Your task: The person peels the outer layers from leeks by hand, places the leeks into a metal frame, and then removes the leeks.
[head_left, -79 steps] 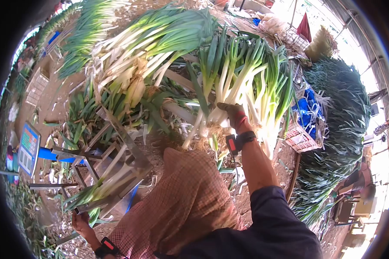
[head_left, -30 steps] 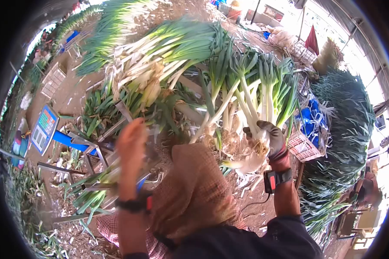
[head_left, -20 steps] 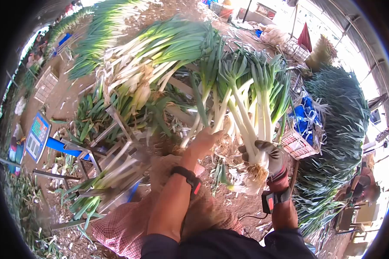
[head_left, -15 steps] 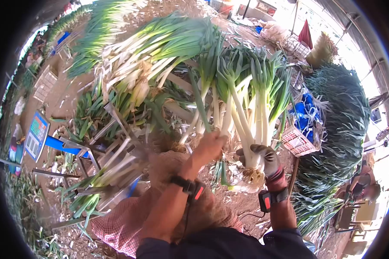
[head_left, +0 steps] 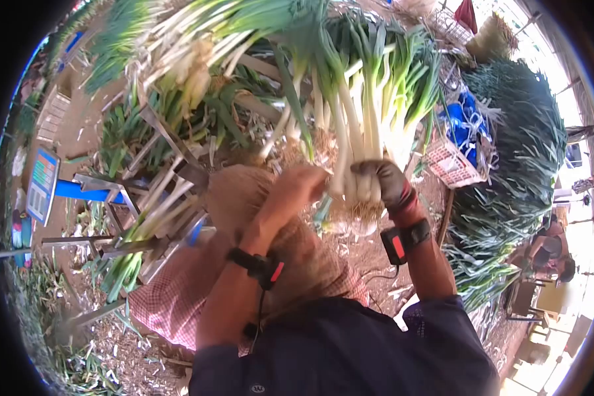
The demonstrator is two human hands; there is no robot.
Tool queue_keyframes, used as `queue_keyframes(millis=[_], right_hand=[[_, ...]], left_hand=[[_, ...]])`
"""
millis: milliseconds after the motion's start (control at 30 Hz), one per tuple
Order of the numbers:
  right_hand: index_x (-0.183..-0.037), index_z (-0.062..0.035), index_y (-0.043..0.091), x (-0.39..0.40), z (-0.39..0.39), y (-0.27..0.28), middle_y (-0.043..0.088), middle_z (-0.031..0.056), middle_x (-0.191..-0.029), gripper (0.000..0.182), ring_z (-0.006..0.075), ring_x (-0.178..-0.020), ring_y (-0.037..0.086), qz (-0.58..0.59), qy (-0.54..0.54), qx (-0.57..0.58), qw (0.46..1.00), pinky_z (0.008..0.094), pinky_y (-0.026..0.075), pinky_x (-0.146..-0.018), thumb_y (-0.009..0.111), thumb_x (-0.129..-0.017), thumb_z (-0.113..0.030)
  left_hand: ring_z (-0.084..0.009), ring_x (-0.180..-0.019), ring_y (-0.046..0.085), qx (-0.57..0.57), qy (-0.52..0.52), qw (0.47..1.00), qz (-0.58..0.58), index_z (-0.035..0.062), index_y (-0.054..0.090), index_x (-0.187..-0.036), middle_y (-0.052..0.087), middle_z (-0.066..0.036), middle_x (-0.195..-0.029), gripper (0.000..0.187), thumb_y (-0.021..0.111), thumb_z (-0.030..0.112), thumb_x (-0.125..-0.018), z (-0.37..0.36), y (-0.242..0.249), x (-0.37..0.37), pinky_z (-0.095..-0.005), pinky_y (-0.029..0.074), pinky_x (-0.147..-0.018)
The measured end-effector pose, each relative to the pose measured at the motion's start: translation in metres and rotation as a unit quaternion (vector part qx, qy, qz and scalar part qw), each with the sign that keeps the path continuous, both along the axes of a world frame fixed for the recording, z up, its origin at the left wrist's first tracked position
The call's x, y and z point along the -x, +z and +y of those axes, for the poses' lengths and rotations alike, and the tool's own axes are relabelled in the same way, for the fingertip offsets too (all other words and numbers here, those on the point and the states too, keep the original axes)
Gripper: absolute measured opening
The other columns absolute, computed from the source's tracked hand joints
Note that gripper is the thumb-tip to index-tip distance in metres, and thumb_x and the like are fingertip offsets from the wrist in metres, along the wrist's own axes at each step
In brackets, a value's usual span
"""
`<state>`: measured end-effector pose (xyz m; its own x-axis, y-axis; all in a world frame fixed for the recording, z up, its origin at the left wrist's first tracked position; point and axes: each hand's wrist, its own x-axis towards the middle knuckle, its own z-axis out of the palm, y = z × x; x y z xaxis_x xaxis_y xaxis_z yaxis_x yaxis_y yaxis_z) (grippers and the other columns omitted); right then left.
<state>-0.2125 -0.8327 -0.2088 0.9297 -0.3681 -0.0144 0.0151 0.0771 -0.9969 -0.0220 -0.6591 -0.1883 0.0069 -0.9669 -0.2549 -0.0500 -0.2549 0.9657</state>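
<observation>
A bunch of leeks (head_left: 355, 132) with white stems and green tops leans away from me, its roots lowest. My right hand (head_left: 386, 181), in a dirty glove, is closed around the stems near their base. Bare and slightly blurred, my left hand (head_left: 301, 186) is beside the bunch on its left. Its fingers are curled together; what they hold, if anything, is hidden. Directly behind the bunch lie more leeks (head_left: 406, 99), their leaves overlapping it. Another heap of leeks (head_left: 237, 26) lies at the upper left.
A scale display (head_left: 41, 185) stands left on a blue bar, near a metal frame (head_left: 112, 247) holding loose leeks. To the right are a pink crate (head_left: 452, 162) with blue material and a large pile of leeks (head_left: 508, 152). A person (head_left: 549, 254) sits at far right.
The view has tilted, shifting the scene upward. My right hand stays on the leek stems, now gathered closer together. My left hand has moved slightly away from the stems to the left.
</observation>
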Motion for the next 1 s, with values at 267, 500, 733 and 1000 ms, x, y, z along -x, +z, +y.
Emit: queue_keyframes(millis=[267, 500, 733, 1000], right_hand=[[-0.121, 0.0041, 0.066, -0.02, 0.011, 0.01, 0.069, 0.0132, -0.119, 0.029, 0.0189, -0.106, 0.067, 0.052, -0.073, -0.021, 0.996, 0.0334, 0.055, -0.095, 0.064, -0.097, -0.012], [-0.126, -0.0002, 0.066, -0.029, 0.032, 0.002, 0.072, 0.0066, -0.104, 0.035, 0.012, -0.089, 0.067, 0.149, -0.095, -0.108, 0.978, 0.0285, 0.056, -0.079, 0.058, -0.104, -0.026], [-0.122, 0.0029, 0.065, -0.026, 0.028, 0.0, 0.071, 0.0111, -0.101, 0.036, 0.021, -0.088, 0.07, 0.073, -0.107, -0.232, 0.964, 0.0344, 0.06, -0.079, 0.065, -0.1, -0.026], [-0.121, 0.0018, 0.066, -0.052, 0.011, 0.024, 0.071, 0.012, -0.095, 0.034, 0.0213, -0.078, 0.069, 0.052, -0.151, -0.195, 0.968, 0.0344, 0.058, -0.071, 0.063, -0.099, -0.024]], left_hand=[[-0.0148, -0.084, 0.061, 0.027, 0.272, 0.942, 0.197, -0.0037, 0.066, -0.11, 0.066, -0.007, -0.096, 0.033, 0.058, 0.026, -0.098, 0.0, 0.001, 0.039, -0.0315, 0.051, -0.071], [-0.031, -0.095, 0.065, 0.09, 0.205, 0.971, -0.088, -0.0077, 0.061, -0.114, 0.058, -0.022, -0.113, 0.039, 0.062, 0.026, -0.095, 0.006, -0.027, 0.074, -0.037, 0.053, -0.08], [-0.0331, -0.121, 0.057, 0.113, 0.298, 0.946, 0.064, -0.0087, 0.048, -0.136, 0.039, -0.025, -0.147, 0.057, 0.07, 0.022, -0.093, 0.026, -0.017, 0.083, -0.0423, 0.05, -0.095], [-0.0236, -0.09, 0.071, -0.174, 0.003, 0.984, 0.028, 0.006, 0.066, -0.114, 0.071, -0.014, -0.088, 0.031, 0.055, 0.033, -0.102, 0.031, 0.003, 0.113, -0.0399, 0.055, -0.072]])
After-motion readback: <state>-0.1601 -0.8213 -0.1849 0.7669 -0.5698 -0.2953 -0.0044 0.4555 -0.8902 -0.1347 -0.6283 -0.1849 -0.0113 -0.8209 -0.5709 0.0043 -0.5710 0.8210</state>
